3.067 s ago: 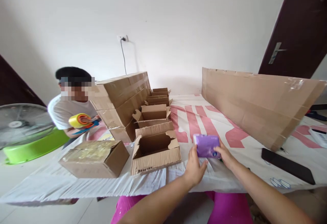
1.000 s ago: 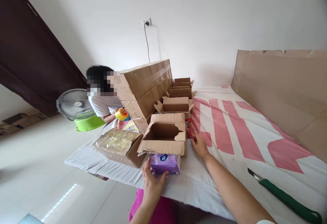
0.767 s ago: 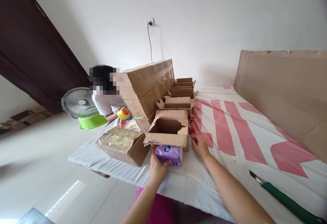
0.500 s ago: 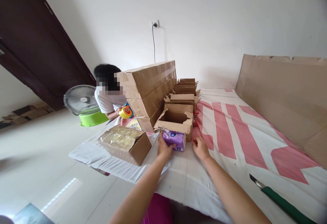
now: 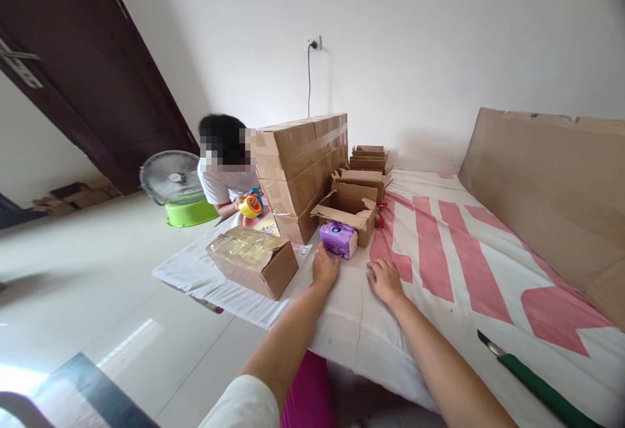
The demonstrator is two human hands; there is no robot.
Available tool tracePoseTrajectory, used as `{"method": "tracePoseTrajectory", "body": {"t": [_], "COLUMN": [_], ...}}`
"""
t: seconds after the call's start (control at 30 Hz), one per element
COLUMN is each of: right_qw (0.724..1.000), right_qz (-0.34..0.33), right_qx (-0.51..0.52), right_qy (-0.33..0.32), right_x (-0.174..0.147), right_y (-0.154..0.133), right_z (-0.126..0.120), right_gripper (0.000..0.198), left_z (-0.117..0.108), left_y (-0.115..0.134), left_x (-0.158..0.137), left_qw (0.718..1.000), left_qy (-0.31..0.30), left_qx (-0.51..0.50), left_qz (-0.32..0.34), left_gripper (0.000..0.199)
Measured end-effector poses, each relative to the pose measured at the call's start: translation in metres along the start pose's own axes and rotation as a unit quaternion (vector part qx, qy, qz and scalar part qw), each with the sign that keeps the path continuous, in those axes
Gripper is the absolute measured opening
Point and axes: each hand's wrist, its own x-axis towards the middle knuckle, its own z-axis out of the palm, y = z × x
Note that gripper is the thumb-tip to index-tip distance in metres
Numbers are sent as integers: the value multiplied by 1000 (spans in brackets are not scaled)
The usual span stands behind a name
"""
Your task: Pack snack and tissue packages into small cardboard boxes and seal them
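A purple pack of tissues [image 5: 338, 239] lies on the cloth-covered table, against the near side of an open cardboard box [image 5: 349, 210]. My left hand [image 5: 325, 268] is closed about the pack's near left corner, fingers at its side and thumb low at the front. To the right, my right hand [image 5: 385, 279] rests on the cloth with its fingers a little apart and nothing in them. A taped cardboard box [image 5: 254, 260] lies left of my left hand. The open box's flaps stick outward.
Stacked closed boxes [image 5: 303, 167] stand left of a row of open boxes [image 5: 364, 177]. Across from me, a person holds a yellow tape roll [image 5: 251, 206]. A green-handled knife [image 5: 532, 379] lies at right. A cardboard sheet [image 5: 547, 187] stands beyond; a fan [image 5: 170, 177] is at left.
My view has shifted a little. My left hand has slipped lower on the tissue pack, with more of the pack showing. My right hand has drawn back from the open box and its fingers have spread.
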Motion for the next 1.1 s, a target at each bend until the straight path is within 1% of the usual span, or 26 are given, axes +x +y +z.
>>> {"method": "tracePoseTrajectory", "body": {"t": [0.1, 0.17, 0.2, 0.23, 0.27, 0.3, 0.33, 0.37, 0.4, 0.43, 0.47, 0.5, 0.53, 0.57, 0.6, 0.63, 0.7, 0.77, 0.87, 0.93, 1.0, 1.03, 1.1], "right_qw": [999, 996, 993, 989, 984, 980, 977, 975, 974, 974, 975, 976, 977, 978, 980, 981, 986, 991, 991, 983, 973, 969, 963], "right_qz": [-17, -44, -61, -80, -97, -111, -120, -125, -126, -124, -119, -114, -109, -106, -104, -103, -97, -78, -9, 37, 49, 43, 38], "right_qx": [-17, -28, -35, -43, -49, -54, -56, -57, -58, -57, -55, -52, -48, -43, -36, -28, 1, 50, 134, 181, 224, 241, 259], "right_qy": [-32, -72, -96, -120, -141, -156, -167, -174, -177, -179, -179, -178, -176, -172, -167, -161, -136, -95, -27, 0, 16, 24, 61], "right_x": [-27, -54, -70, -86, -101, -115, -126, -136, -142, -147, -149, -149, -149, -148, -147, -146, -146, -148, -150, -150, -151, -153, -158], "right_y": [-10, -15, -17, -18, -18, -17, -17, -16, -16, -16, -17, -18, -19, -20, -21, -21, -19, -15, -12, -18, -29, -36, -47], "right_z": [-3, -7, -10, -14, -19, -23, -28, -32, -36, -39, -41, -42, -43, -43, -43, -43, -43, -43, -46, -49, -53, -55, -60], "right_gripper": [42, 50, 53, 55, 56, 57, 58, 58, 58, 58, 58, 57, 57, 56, 55, 55, 55, 59, 68, 73, 78, 81, 86], "left_z": [-4, -17, -28, -43, -61, -82, -106, -131, -157, -181, -204, -223, -238, -249, -255, -257, -253, -241, -213, -188, -160, -145, -118], "left_y": [-2, -6, -8, -11, -14, -17, -20, -25, -30, -36, -44, -52, -60, -67, -73, -79, -85, -87, -81, -70, -51, -40, -13], "left_x": [-36, -67, -81, -93, -100, -102, -99, -90, -77, -60, -42, -24, -7, 6, 16, 23, 25, 18, -2, -21, -45, -58, -88], "left_qw": [999, 994, 988, 975, 962, 954, 950, 947, 944, 943, 938, 936, 930, 927, 929, 931, 939, 943, 948, 952, 958, 962, 974], "left_qy": [-36, -92, -124, -155, -154, -116, -48, 46, 132, 216, 289, 330, 352, 337, 318, 294, 245, 209, 166, 130, 80, 48, -57], "left_qx": [12, 8, 0, -10, -22, -29, -25, -20, -15, -19, -34, -62, -106, -152, -168, -187, -209, -228, -246, -256, -260, -259, -219], "left_qz": [14, 52, 91, 156, 223, 276, 308, 316, 301, 252, 185, 105, 19, -58, -85, -107, -120, -124, -115, -104, -85, -71, -7], "left_gripper": [71, 67, 60, 51, 41, 36, 34, 30, 30, 35, 38, 38, 35, 34, 35, 35, 36, 40, 49, 56, 61, 61, 60]}}
